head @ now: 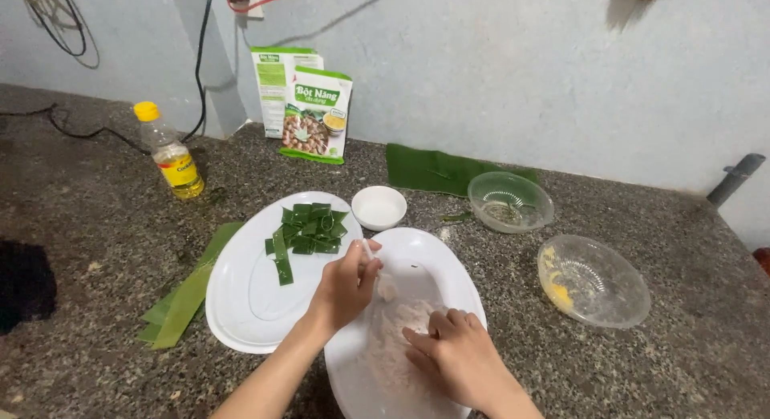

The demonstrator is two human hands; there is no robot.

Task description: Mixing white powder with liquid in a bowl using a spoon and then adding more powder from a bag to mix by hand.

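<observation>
The near end of the white oval platter (417, 246) runs off the bottom edge of the view, and both forearms cover part of it. On it lies a pale, pinkish lump of dough (397, 327), its right half hidden under the right hand (457, 355), so its full outline cannot be made out. That hand lies flat, fingers bent and pressing on the dough, a loose grip closed around nothing. The left hand (346, 284) is above the far part of the platter, its grip pinched on a thin white utensil (367, 248); only a short bit of handle shows above the thumb, and what kind of tool it is stays unclear. A small piece of dough sits just beside the left fingertips, on the platter.

To the left a second white oval plate (241, 307) touches the platter and carries cut green leaf pieces (309, 230). Long leaf strips (184, 295) lie on the speckled tabletop (96, 250) beside it. Behind stand a small white bowl (379, 207), two clear bowls (511, 201), one smeared yellow, a folded banana leaf (433, 169), two flour packets (314, 114) against the wall and a bottle of oil (170, 152)
</observation>
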